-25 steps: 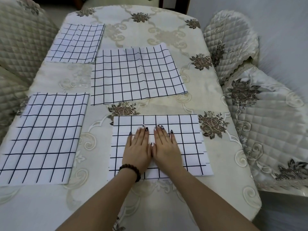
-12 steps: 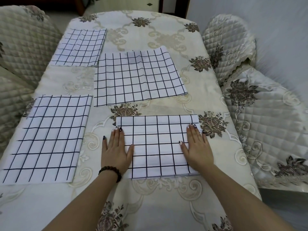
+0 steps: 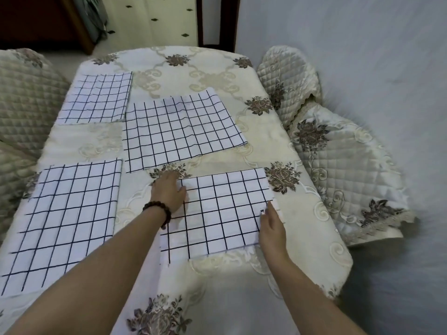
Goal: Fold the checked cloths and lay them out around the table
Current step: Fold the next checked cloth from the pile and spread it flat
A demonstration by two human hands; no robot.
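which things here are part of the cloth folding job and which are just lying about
Part of the job: near checked cloth, near-left cloth, far-left cloth, middle cloth, left hand and right hand at the near one's edges, table.

Just about: quilted chair covers at right, quilted chair at left, bead bracelet.

The left hand [image 3: 169,192] is resting on the far left corner of the near cloth [image 3: 222,213], and the right hand [image 3: 272,228] is lying along its right edge, fingers straight. The centre cloth [image 3: 179,131], far-left cloth [image 3: 96,97] and near-left cloth [image 3: 65,213] are lying flat on the floral table [image 3: 304,221].
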